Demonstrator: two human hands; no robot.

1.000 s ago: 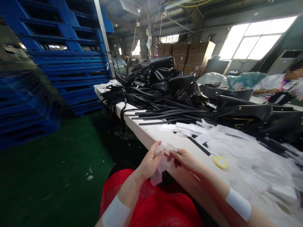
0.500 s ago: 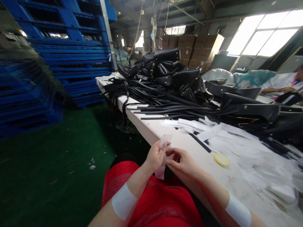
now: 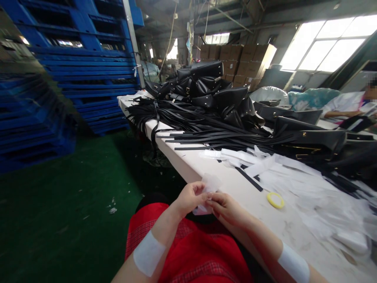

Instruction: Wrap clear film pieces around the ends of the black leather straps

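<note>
- Where the two hands meet, just below the middle of the view towards six o'clock, is a thin white sheet (image 3: 212, 182), off the near edge of the worktop (image 3: 188, 171).
- It looks soft, translucent and crumpled; whether it is paper or film cannot be told. One flap stands above the fingers towards one o'clock, and a lower part, tinged pink, hangs towards six o'clock.
- The left hand (image 3: 190, 198) is mostly closed, its fingers curled round towards the thumb, with the sheet pinched between them.
- The right hand (image 3: 226, 206) comes in from four o'clock, its thumb and forefinger drawn nearly together at the sheet, by the left thumb; whether it grips the sheet itself is too small to tell.
- From the sheet, a yellow ring (image 3: 275, 200) lies at three o'clock on the worktop, with loose white sheets (image 3: 318, 200) beyond it.
- Towards twelve o'clock lie black straps (image 3: 206, 122), with a heap of black bags (image 3: 212, 94) behind them.
</note>
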